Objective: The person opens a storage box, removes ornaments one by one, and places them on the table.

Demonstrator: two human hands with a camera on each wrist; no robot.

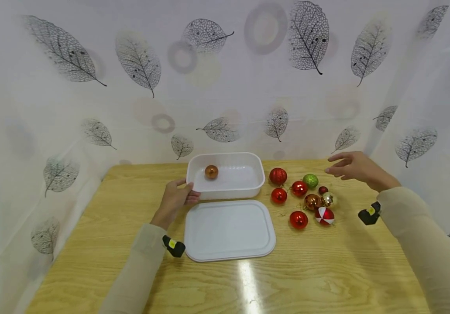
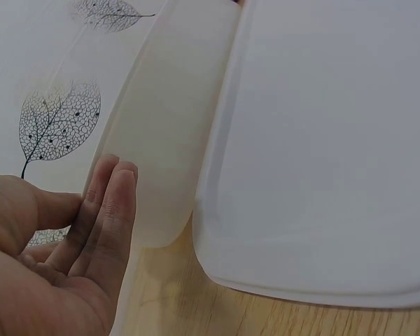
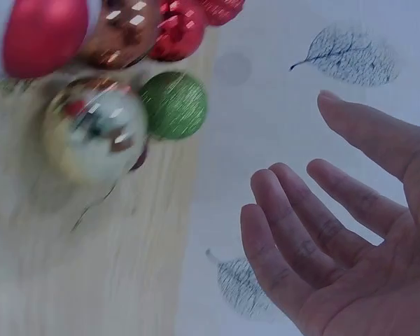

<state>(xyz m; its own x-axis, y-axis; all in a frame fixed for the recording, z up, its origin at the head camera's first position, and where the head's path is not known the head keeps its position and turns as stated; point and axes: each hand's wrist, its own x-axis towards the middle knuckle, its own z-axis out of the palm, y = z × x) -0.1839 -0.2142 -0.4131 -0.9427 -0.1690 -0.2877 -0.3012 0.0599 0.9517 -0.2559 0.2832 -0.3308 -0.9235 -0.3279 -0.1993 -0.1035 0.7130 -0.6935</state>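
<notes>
— What sits toward the table's (image 1: 91, 261) far edge?
— A white tub (image 1: 244, 188), its lid (image 1: 228, 229) lying just nearer.
— And the hands?
— Left hand (image 1: 175, 201) steadies the tub's corner, fingers straight; right hand (image 1: 356, 168) hovers released above the baubles (image 1: 305, 196). One copper ball (image 1: 211, 172) lies inside the tub.

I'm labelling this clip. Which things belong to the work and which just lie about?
In use: white tub, touched by left hand; copper bauble inside; loose baubles by the open right hand.
Lying about: lid; leaf-print curtain.
</notes>
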